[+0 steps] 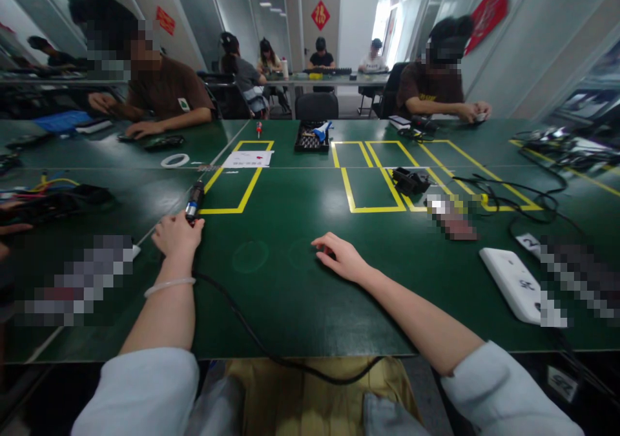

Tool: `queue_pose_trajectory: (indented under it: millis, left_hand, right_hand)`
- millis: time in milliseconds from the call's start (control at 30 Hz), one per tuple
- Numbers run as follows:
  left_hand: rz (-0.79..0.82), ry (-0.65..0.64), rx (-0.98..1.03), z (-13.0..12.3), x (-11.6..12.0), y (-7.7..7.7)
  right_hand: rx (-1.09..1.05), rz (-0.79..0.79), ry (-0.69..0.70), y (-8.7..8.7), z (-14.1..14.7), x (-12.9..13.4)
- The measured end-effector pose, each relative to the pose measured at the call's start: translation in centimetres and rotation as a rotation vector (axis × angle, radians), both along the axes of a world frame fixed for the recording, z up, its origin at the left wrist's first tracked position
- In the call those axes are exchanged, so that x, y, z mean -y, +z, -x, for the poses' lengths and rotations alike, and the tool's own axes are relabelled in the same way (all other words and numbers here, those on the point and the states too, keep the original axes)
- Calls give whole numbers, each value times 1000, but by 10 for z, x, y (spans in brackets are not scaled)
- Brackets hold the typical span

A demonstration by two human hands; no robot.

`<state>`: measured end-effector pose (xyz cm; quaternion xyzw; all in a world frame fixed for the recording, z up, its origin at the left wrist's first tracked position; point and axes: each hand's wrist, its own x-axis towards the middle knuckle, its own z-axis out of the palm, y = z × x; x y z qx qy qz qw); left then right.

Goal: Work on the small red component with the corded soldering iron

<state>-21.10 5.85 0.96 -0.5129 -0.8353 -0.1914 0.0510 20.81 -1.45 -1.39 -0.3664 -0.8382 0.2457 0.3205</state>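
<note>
My left hand [175,234] is closed around a corded electric screwdriver [194,201], black with a blue and silver band, which points away from me. Its black cord [242,320] appears to run from under my left wrist, across the green table and over the front edge. My right hand [341,257] rests on the table with fingers loosely bent and the thumb apart; nothing shows in it. Beyond the screwdriver lies a white paper sheet [247,159] inside a yellow tape outline [220,211].
Further back are a black tray [312,140] with a blue-handled tool, a small red screwdriver [259,129] and a white tape roll [175,161]. To the right are a black bracket-like part [411,181], tangled cables and a white power bank-like box [516,284]. Co-workers sit opposite and left.
</note>
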Motion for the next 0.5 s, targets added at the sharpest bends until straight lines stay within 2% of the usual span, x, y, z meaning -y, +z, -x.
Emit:
queue_pose_trajectory:
  millis: [333,433,500]
  left_hand:
    - [-58,44,-47,-4,2,-1]
    - [-113,-17,-94,-12,2,1]
    - [-158,-142,-29,-26,0,3]
  right_hand:
    - [3,4,7,1,0,0]
    - [3,5,5,0,1,0]
    - [6,2,4,0,1,0]
